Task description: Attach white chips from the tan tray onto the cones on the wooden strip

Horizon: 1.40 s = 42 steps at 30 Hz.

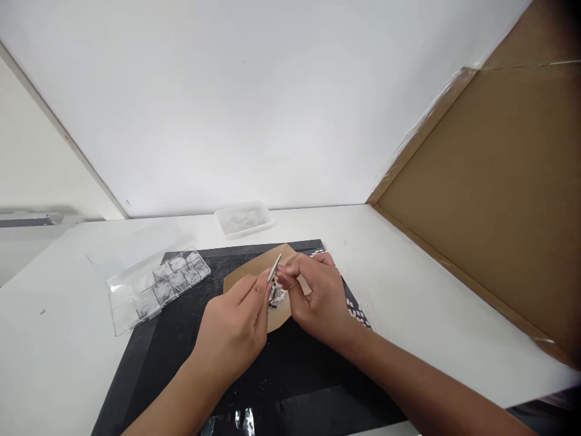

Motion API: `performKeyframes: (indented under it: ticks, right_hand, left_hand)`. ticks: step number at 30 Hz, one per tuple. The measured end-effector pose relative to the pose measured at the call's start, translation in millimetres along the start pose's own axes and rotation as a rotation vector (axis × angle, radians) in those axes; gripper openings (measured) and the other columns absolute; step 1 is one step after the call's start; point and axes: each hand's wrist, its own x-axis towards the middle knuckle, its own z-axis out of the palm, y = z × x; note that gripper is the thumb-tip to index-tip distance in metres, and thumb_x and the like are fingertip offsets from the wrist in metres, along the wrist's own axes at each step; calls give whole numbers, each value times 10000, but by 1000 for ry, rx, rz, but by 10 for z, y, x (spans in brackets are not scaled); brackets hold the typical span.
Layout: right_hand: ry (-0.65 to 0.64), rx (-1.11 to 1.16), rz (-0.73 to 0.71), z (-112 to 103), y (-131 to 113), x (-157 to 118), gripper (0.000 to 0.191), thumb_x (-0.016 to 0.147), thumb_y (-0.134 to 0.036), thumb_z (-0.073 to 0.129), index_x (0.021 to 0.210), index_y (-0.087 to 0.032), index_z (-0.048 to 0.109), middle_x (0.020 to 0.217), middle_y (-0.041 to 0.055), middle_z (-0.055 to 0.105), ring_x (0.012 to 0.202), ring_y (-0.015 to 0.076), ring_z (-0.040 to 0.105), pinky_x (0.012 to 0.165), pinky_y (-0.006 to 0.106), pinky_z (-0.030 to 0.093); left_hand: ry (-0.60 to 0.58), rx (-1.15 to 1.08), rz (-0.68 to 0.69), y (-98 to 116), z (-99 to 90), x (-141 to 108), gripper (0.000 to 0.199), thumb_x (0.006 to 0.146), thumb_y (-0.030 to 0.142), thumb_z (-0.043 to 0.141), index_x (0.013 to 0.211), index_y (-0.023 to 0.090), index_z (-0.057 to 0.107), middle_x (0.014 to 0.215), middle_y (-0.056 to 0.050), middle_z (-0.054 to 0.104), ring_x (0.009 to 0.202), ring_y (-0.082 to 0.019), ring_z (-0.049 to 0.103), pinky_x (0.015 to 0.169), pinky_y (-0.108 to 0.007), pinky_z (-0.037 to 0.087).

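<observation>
My left hand [238,315] pinches a thin, pale, narrow piece [274,267] that points up and to the right. Close beside it on the right is my right hand [315,290], its thumb and forefinger pressed together near the piece; whatever lies between those fingertips is too small to make out. Below both hands lies a brown paper sheet or tray [254,266] with small white and dark bits [278,295] on it. The brown paper rests on a black board [181,333].
A clear compartment box [163,284] holding small bags overlaps the board's left edge. Behind stands a translucent tray [244,219]. Small white pieces [358,312] lie at the board's right edge. A cardboard panel [490,181] rises on the right.
</observation>
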Motion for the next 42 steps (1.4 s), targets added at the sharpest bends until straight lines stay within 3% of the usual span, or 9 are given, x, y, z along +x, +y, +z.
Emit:
performKeyframes:
  ticks: [7, 12, 18, 23, 26, 31, 36, 42]
  right_hand:
    - [-3, 62, 105, -28, -45, 8, 216, 1010, -196, 585, 799, -242, 563, 700, -54, 699, 637, 149, 638, 794, 403, 376]
    - [-32, 68, 89, -29, -26, -10, 229, 998, -190, 591, 779, -236, 543, 706, -53, 701, 626, 146, 631, 791, 405, 380]
    - [9, 80, 150, -61, -1, 9, 232, 1016, -230, 591, 786, -240, 559, 700, -51, 691, 640, 156, 634, 799, 401, 379]
    - [-45, 125, 71, -47, -4, -16, 231, 999, -198, 594, 778, -236, 540, 730, -39, 697, 655, 155, 638, 765, 385, 402]
    - [5, 117, 88, -28, -1, -20, 224, 1003, -204, 588, 784, -240, 554, 720, -26, 679, 657, 163, 622, 715, 369, 412]
    - [-1, 161, 60, -13, 16, -56, 216, 989, -185, 608, 788, -234, 544, 731, -28, 684, 658, 154, 622, 708, 358, 406]
    - [4, 148, 94, 56, 66, -80, 200, 987, -167, 608, 802, -231, 568, 716, -37, 675, 667, 150, 633, 751, 364, 392]
    - [31, 143, 32, 94, -10, -130, 189, 984, -144, 603, 825, -233, 555, 730, -38, 686, 681, 155, 649, 742, 356, 377]
  left_hand:
    - [11, 235, 115, -71, 63, -57, 466, 1011, 120, 556, 1473, 142, 504, 1044, -136, 766, 998, -234, 770, 832, -295, 646]
    - [-27, 237, 110, -70, 68, -76, 447, 1015, 110, 552, 1458, 138, 498, 1138, -146, 766, 957, -216, 773, 718, -264, 632]
    - [-10, 245, 122, -21, 69, -58, 455, 997, 96, 570, 1448, 125, 515, 1041, -126, 776, 832, -197, 760, 616, -255, 587]
    - [-20, 238, 125, -34, 62, -74, 481, 994, 84, 554, 1469, 119, 491, 1091, -146, 773, 919, -214, 768, 703, -266, 617]
    - [-16, 216, 128, -30, 51, -68, 463, 996, 86, 565, 1454, 108, 499, 1097, -147, 766, 938, -213, 765, 764, -280, 632]
    - [-29, 236, 136, -13, 48, -79, 464, 981, 84, 563, 1442, 75, 518, 1046, -146, 762, 823, -197, 748, 587, -249, 576]
    - [-35, 278, 131, -37, 41, -81, 438, 983, 80, 547, 1420, 74, 529, 1125, -154, 763, 852, -202, 764, 623, -260, 598]
    - [-82, 330, 118, -4, -22, -58, 435, 986, 75, 507, 1420, 76, 512, 1137, -146, 764, 845, -214, 775, 510, -263, 556]
